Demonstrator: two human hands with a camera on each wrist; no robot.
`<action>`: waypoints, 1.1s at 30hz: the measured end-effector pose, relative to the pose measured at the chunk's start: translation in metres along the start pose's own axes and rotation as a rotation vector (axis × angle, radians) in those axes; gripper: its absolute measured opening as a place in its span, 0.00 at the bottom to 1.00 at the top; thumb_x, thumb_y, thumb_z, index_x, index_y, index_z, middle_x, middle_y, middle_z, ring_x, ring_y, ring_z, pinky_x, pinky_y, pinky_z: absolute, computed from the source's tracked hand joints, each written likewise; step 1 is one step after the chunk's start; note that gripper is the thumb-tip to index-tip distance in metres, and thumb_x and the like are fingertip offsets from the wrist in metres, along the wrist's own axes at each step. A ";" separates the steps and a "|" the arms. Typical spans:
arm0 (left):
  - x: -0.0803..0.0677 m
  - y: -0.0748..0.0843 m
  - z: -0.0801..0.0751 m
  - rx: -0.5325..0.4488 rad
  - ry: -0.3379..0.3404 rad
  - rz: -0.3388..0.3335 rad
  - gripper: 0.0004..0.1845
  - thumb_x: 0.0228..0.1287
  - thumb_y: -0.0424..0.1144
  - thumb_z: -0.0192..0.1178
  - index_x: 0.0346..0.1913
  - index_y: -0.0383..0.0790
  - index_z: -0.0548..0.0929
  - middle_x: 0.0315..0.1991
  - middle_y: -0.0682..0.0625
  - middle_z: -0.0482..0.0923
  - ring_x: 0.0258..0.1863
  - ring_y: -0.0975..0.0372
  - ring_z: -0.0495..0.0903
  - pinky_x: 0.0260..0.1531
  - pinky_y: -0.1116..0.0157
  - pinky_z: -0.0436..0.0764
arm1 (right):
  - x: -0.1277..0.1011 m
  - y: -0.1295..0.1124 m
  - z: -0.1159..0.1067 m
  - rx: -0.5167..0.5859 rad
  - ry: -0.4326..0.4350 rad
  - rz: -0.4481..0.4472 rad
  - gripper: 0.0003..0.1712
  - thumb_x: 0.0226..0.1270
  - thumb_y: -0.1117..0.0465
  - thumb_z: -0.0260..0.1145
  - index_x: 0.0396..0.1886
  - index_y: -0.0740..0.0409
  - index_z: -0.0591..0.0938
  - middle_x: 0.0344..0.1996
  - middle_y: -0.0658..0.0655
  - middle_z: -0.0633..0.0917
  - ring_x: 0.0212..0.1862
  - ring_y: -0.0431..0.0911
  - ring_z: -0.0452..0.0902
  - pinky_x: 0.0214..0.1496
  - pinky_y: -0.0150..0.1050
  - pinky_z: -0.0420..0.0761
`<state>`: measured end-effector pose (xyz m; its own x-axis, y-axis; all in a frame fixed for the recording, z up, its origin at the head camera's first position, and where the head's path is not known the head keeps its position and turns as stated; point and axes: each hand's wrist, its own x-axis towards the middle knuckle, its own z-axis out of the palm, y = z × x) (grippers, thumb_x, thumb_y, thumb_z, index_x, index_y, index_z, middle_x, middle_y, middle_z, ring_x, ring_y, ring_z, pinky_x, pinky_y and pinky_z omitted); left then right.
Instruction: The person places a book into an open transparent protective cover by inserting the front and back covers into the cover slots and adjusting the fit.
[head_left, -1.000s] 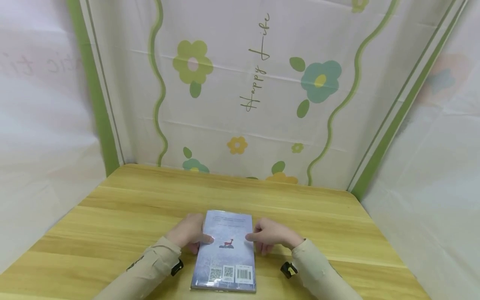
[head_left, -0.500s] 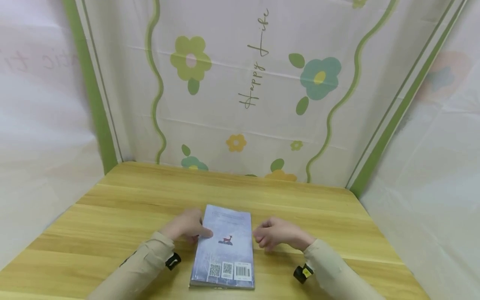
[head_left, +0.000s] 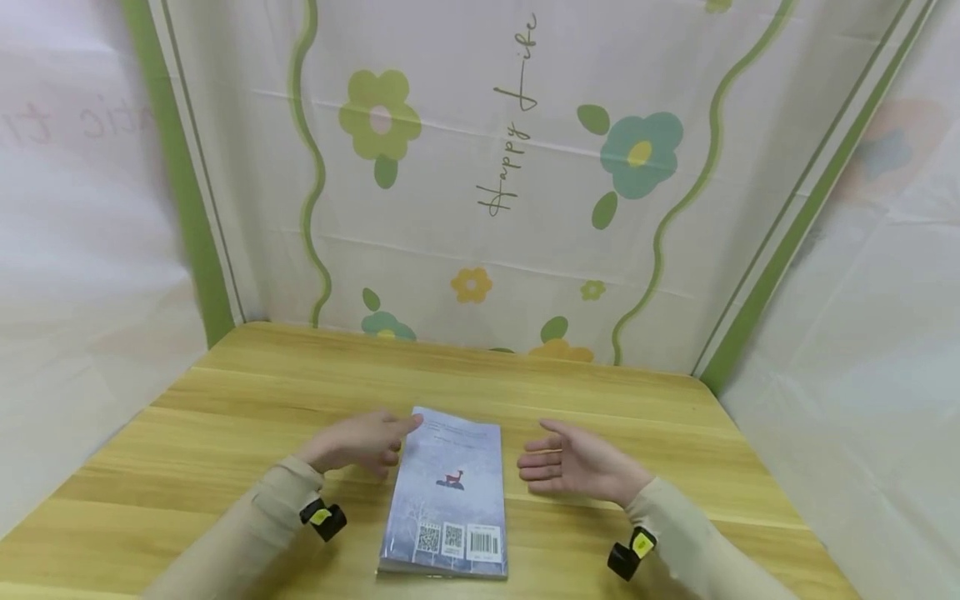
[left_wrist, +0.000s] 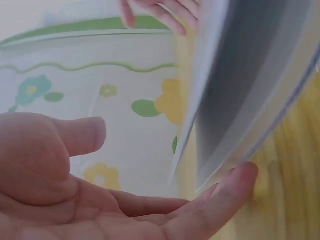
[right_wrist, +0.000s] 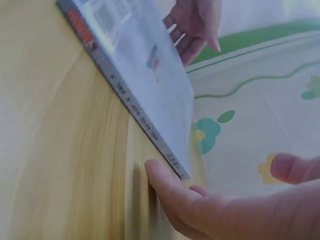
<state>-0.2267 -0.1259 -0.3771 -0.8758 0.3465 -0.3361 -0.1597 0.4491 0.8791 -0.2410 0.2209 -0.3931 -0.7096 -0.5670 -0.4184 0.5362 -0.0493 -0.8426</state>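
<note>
We see the book (head_left: 448, 500) lying back cover up on the worktop (head_left: 225, 417). The left hand (head_left: 358, 443) lifts its far corner with a straight fingertip; the right hand (head_left: 581, 463) waits just beside it, fingers relaxed, holding nothing.

Sleeves: long, light beige fabric on both arms, each ending at the wrist.
Left sleeve (head_left: 247, 542): small dark marking on the cloth near the cuff.
Left wrist device (head_left: 324, 520): small black unit with a yellow patch, under the cuff.
Right wrist device (head_left: 628, 557): matching black unit with a yellow patch.
Hands: left hand (head_left: 358, 443) and right hand (head_left: 577, 463) bare, ungloved, no rings visible.
</note>
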 end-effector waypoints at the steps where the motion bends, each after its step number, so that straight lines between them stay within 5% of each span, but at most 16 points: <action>1: 0.001 -0.001 -0.002 -0.056 -0.017 -0.004 0.30 0.75 0.57 0.49 0.45 0.25 0.74 0.25 0.46 0.68 0.23 0.59 0.69 0.30 0.60 0.80 | -0.001 0.000 -0.001 0.057 -0.011 0.014 0.45 0.79 0.44 0.48 0.71 0.80 0.47 0.66 0.81 0.59 0.68 0.70 0.59 0.67 0.58 0.64; 5: 0.000 -0.006 -0.008 -0.184 -0.046 -0.001 0.35 0.76 0.56 0.48 0.63 0.22 0.67 0.48 0.33 0.75 0.46 0.46 0.80 0.42 0.50 0.83 | -0.001 0.001 -0.006 0.192 -0.067 0.046 0.47 0.79 0.43 0.45 0.72 0.79 0.42 0.68 0.82 0.52 0.70 0.70 0.52 0.69 0.60 0.61; 9: -0.001 -0.008 -0.009 -0.230 -0.118 0.042 0.33 0.78 0.54 0.45 0.64 0.22 0.68 0.50 0.32 0.78 0.53 0.42 0.78 0.47 0.46 0.80 | -0.001 0.002 -0.008 0.242 -0.128 0.059 0.49 0.79 0.41 0.43 0.72 0.79 0.38 0.69 0.82 0.48 0.72 0.70 0.48 0.70 0.60 0.58; 14: -0.002 -0.006 -0.009 -0.242 -0.124 0.059 0.34 0.76 0.56 0.47 0.62 0.23 0.71 0.53 0.32 0.76 0.54 0.44 0.77 0.47 0.46 0.80 | 0.000 0.001 -0.006 0.275 -0.165 0.066 0.50 0.79 0.40 0.43 0.72 0.79 0.36 0.70 0.83 0.46 0.72 0.71 0.45 0.70 0.60 0.57; 22: -0.006 -0.003 -0.009 -0.347 -0.084 -0.003 0.37 0.74 0.54 0.51 0.65 0.20 0.62 0.52 0.31 0.74 0.49 0.46 0.79 0.48 0.49 0.80 | 0.007 -0.001 0.004 0.321 -0.184 0.103 0.50 0.78 0.41 0.44 0.72 0.78 0.36 0.69 0.83 0.48 0.72 0.71 0.45 0.70 0.61 0.56; 33: -0.004 -0.006 -0.006 -0.350 -0.126 0.047 0.30 0.76 0.50 0.50 0.62 0.23 0.70 0.52 0.31 0.74 0.49 0.46 0.79 0.48 0.50 0.81 | 0.015 -0.004 0.012 0.227 -0.117 0.117 0.52 0.75 0.42 0.52 0.72 0.78 0.40 0.66 0.82 0.52 0.69 0.72 0.52 0.69 0.61 0.59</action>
<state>-0.2252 -0.1351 -0.3795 -0.8262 0.4689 -0.3124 -0.2858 0.1292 0.9496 -0.2486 0.2029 -0.3923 -0.5861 -0.6701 -0.4555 0.7099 -0.1535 -0.6874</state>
